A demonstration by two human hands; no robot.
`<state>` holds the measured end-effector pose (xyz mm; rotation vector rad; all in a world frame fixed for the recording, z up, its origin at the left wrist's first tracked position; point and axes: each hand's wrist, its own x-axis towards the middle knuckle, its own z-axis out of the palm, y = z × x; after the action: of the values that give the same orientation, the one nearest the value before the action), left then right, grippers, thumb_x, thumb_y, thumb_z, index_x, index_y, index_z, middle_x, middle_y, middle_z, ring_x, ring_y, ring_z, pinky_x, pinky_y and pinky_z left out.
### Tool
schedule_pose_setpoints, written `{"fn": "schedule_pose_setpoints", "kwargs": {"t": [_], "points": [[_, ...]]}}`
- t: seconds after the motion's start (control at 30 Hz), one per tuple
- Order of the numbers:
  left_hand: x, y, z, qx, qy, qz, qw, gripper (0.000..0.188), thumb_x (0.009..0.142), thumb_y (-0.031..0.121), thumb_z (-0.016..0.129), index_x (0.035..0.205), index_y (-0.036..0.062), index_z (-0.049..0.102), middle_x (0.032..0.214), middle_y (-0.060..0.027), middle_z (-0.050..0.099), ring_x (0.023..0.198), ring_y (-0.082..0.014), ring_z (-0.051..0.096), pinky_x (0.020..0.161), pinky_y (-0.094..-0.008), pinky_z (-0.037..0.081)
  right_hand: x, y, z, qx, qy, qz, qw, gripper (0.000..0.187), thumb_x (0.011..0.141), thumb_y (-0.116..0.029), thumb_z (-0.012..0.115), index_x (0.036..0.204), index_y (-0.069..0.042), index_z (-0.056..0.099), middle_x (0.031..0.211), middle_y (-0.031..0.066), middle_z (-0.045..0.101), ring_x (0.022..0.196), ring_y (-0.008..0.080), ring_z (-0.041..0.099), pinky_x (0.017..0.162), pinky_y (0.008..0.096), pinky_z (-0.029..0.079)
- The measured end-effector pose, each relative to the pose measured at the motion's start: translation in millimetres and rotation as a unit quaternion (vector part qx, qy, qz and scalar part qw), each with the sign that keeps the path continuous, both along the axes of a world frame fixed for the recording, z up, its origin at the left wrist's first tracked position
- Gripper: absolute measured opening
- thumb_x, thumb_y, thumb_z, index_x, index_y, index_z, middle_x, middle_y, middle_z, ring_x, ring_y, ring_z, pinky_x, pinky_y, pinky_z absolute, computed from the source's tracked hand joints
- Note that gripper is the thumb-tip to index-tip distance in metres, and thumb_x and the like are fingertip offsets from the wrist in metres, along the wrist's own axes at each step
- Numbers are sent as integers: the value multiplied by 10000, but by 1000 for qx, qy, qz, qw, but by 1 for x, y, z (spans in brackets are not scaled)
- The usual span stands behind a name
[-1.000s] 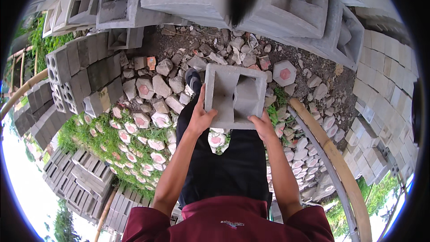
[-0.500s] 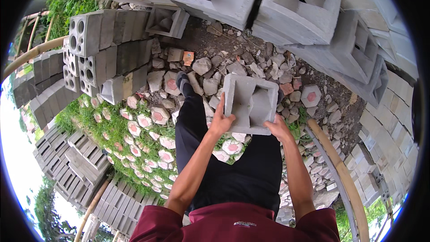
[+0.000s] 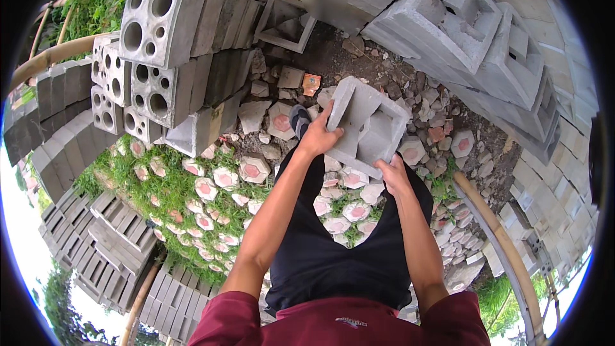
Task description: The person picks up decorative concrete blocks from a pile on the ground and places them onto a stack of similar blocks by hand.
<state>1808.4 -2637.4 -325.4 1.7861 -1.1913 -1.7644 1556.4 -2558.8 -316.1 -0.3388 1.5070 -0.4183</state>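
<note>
A square grey concrete ventilation block [image 3: 398, 115], with angled inner faces and deep hollows, is held out in front of my legs. My left hand [image 3: 319, 133] grips its left edge, thumb on the near rim and fingers along the side. Lower down, my right hand [image 3: 394, 174] is closed on the near right corner. The block is tilted, its right side turned toward me. Another block of similar form [image 3: 286, 24] rests on the ground at the far end of the left stack.
Grey blocks with round holes [image 3: 154, 22] are stacked at left. Hollow blocks [image 3: 448, 22] are piled along the far right. Rubble [image 3: 432, 106] and hexagonal pavers [image 3: 253, 168] in grass cover the ground. A bamboo pole [image 3: 496, 243] stands at right.
The block has turned clockwise in my hands and shifted slightly right. My view has swung left, bringing the holed-block stack closer, and my legs are wider apart.
</note>
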Motion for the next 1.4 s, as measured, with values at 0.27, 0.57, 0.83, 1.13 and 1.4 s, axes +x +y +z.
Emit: {"fn": "schedule_pose_setpoints", "kwargs": {"t": [0.27, 0.57, 0.83, 1.13, 1.4], "points": [[14, 9, -48, 54, -145, 279, 948, 919, 773, 473, 755, 1429, 0, 319, 1289, -195, 518, 1191, -292, 529, 987, -409, 439, 54, -36, -73, -30, 28, -61, 997, 397, 745, -27, 644, 1123, 51, 555, 1039, 118, 650, 941, 202, 618, 826, 324, 475], [21, -47, -111, 162, 152, 457, 861, 399, 855, 177, 649, 1170, -40, 537, 1100, -150, 620, 975, -290, 629, 764, -531, 567, 112, -122, -147, -104, 71, 28, 992, 428, 760, -9, 620, 1173, 58, 531, 1055, 151, 649, 930, 211, 630, 802, 333, 494], [93, -147, -177, 129, 157, 494, 845, 373, 836, 114, 637, 1126, -88, 518, 1045, -178, 536, 850, -333, 620, 717, -553, 596, 178, -223, -254, -166, 61, 94, 980, 335, 773, -90, 646, 1066, 48, 558, 989, 137, 645, 864, 238, 646, 696, 402, 556], [145, -193, -224, 90, 168, 484, 854, 388, 814, 111, 669, 1129, -52, 512, 1029, -177, 506, 811, -312, 562, 710, -566, 601, 230, -287, -271, -151, 31, 109, 982, 423, 751, -114, 672, 1085, 101, 526, 988, 186, 639, 860, 250, 644, 661, 414, 546], [172, -201, -260, 53, 181, 452, 872, 486, 821, 153, 683, 1218, -25, 466, 1094, -177, 510, 952, -344, 541, 746, -574, 594, 256, -290, -288, -177, -2, 55, 983, 415, 745, -67, 675, 1088, 114, 528, 1000, 194, 639, 882, 257, 639, 753, 369, 515]]}}
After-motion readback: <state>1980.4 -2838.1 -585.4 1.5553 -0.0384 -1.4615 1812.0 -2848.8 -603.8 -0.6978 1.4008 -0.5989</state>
